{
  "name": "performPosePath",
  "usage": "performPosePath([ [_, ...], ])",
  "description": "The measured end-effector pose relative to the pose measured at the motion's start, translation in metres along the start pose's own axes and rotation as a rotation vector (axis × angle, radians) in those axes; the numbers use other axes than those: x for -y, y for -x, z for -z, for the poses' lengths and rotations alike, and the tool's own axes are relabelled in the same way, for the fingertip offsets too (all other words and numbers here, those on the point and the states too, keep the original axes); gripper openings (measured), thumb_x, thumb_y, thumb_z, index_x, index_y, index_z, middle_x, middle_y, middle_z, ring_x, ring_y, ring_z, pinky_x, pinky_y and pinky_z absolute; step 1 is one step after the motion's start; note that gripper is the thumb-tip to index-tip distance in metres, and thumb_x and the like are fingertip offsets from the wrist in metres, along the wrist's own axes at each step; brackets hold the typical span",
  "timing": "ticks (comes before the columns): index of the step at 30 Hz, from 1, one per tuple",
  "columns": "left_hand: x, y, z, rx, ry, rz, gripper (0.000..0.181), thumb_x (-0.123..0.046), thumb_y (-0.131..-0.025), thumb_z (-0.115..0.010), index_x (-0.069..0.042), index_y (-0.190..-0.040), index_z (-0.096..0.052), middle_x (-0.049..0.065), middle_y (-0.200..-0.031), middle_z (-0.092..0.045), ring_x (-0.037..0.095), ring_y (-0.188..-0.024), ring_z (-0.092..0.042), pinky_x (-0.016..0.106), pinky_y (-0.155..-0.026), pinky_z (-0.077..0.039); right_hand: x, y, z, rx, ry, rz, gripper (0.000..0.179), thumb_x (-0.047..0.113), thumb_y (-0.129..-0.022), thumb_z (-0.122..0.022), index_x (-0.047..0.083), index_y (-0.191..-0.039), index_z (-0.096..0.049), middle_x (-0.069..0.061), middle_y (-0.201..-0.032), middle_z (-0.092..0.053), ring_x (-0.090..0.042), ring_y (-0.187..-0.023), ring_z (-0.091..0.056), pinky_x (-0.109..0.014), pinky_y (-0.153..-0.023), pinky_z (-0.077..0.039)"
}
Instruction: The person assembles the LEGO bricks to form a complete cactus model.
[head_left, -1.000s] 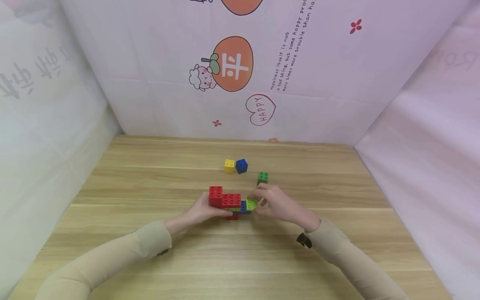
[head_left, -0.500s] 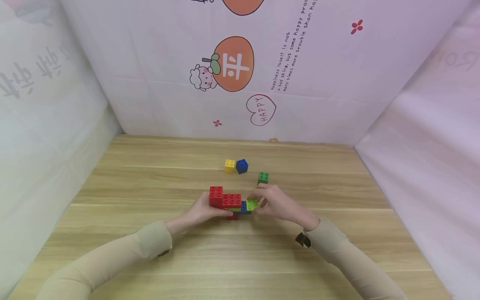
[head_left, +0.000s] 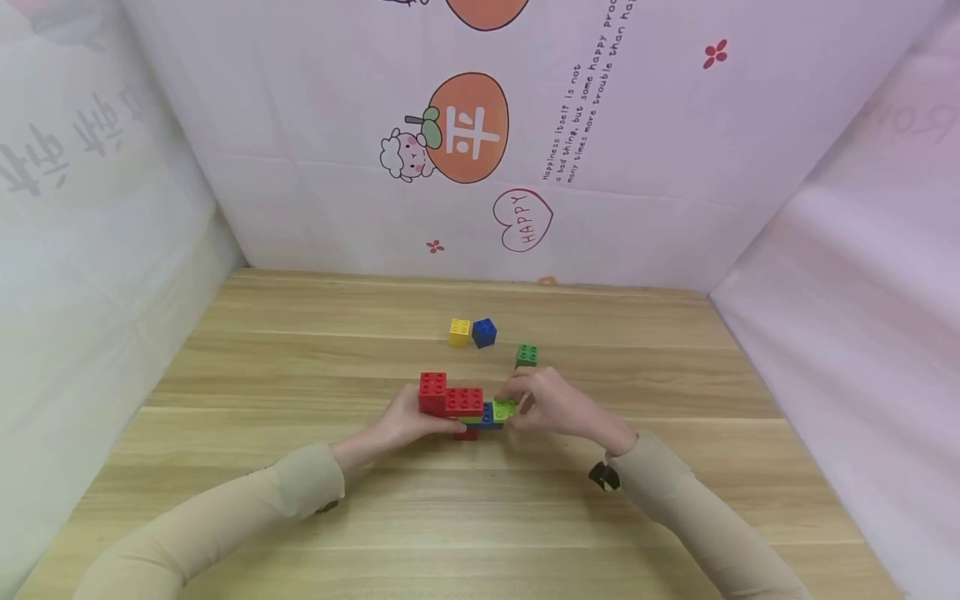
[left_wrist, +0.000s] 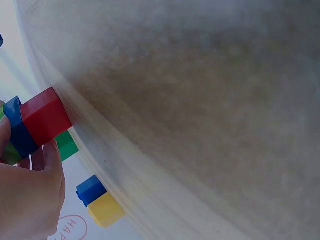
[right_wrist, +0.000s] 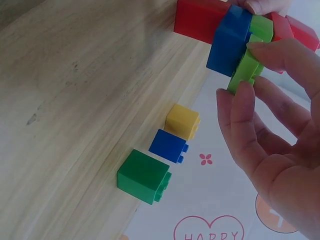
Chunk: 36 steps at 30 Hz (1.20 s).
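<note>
My left hand (head_left: 405,417) grips the left part of a stack of joined toy bricks, its thumb along the near side. Red bricks (head_left: 463,401) top the stack, a blue brick (right_wrist: 230,40) lies lower, and another red brick (left_wrist: 46,116) forms the bottom. At the stack's right end, my right hand (head_left: 551,406) pinches a thin lime-green brick (right_wrist: 246,70) between thumb and fingers. This piece lies against the studded side of the blue brick; whether it is fully pressed on, I cannot tell. My left fingers behind the stack are mostly hidden in the head view.
Beyond the hands on the wooden table (head_left: 480,517) stand a yellow brick (head_left: 459,332), a small blue brick (head_left: 483,332) and a green brick (head_left: 527,355). The green one is close behind my right fingers. White printed cloth (head_left: 637,167) walls the back and both sides.
Hardly anything differs. Both hands keep their hold on the stack and the lime-green brick, and my right forearm has shifted very slightly to the left.
</note>
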<state>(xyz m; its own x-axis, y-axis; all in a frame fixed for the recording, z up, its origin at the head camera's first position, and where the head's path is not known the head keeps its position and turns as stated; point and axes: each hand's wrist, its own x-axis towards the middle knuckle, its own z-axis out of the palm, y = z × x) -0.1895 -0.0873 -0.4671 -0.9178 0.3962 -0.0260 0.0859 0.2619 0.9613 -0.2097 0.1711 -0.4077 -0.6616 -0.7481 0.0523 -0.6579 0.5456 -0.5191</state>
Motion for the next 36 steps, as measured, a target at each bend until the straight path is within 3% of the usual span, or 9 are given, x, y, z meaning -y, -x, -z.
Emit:
performPosePath([
  [7, 0.001, -0.001, -0.001, 0.012, 0.007, -0.006, 0.050, -0.020, -0.078, -0.085, -0.010, -0.123, -0.067, 0.009, -0.119, -0.073, 0.022, -0.113, -0.069, 0.040, -0.105, -0.051, 0.000, 0.000, -0.002, -0.009, 0.009, 0.015, 0.028, 0.000, -0.078, -0.078, 0.002, -0.105, -0.072, -0.012, -0.105, -0.071, -0.019, -0.088, -0.071, -0.017, -0.069, -0.059],
  [19, 0.000, 0.002, 0.000, 0.005, 0.025, 0.009, 0.050, -0.021, -0.077, -0.085, -0.013, -0.123, -0.067, 0.006, -0.120, -0.074, 0.018, -0.113, -0.069, 0.037, -0.104, -0.052, 0.003, 0.006, -0.007, -0.038, 0.030, -0.058, 0.032, 0.002, -0.080, -0.078, 0.005, -0.111, -0.069, -0.009, -0.106, -0.067, -0.020, -0.091, -0.071, -0.029, -0.078, -0.063],
  [27, 0.000, 0.003, -0.001, 0.004, 0.032, 0.008, 0.051, -0.020, -0.078, -0.085, -0.012, -0.124, -0.066, 0.007, -0.121, -0.073, 0.020, -0.114, -0.068, 0.039, -0.105, -0.051, 0.003, 0.009, -0.007, -0.073, 0.078, -0.032, 0.032, 0.010, -0.082, -0.079, 0.008, -0.113, -0.070, -0.005, -0.106, -0.068, -0.020, -0.093, -0.070, -0.033, -0.080, -0.062],
  [36, 0.000, 0.003, 0.000, 0.012, 0.033, 0.019, 0.052, -0.022, -0.079, -0.084, -0.011, -0.126, -0.064, 0.008, -0.123, -0.072, 0.021, -0.115, -0.068, 0.039, -0.106, -0.051, -0.006, 0.012, -0.002, -0.152, 0.073, -0.005, 0.027, 0.012, -0.086, -0.076, 0.005, -0.112, -0.071, -0.010, -0.106, -0.071, -0.023, -0.094, -0.071, -0.029, -0.080, -0.062],
])
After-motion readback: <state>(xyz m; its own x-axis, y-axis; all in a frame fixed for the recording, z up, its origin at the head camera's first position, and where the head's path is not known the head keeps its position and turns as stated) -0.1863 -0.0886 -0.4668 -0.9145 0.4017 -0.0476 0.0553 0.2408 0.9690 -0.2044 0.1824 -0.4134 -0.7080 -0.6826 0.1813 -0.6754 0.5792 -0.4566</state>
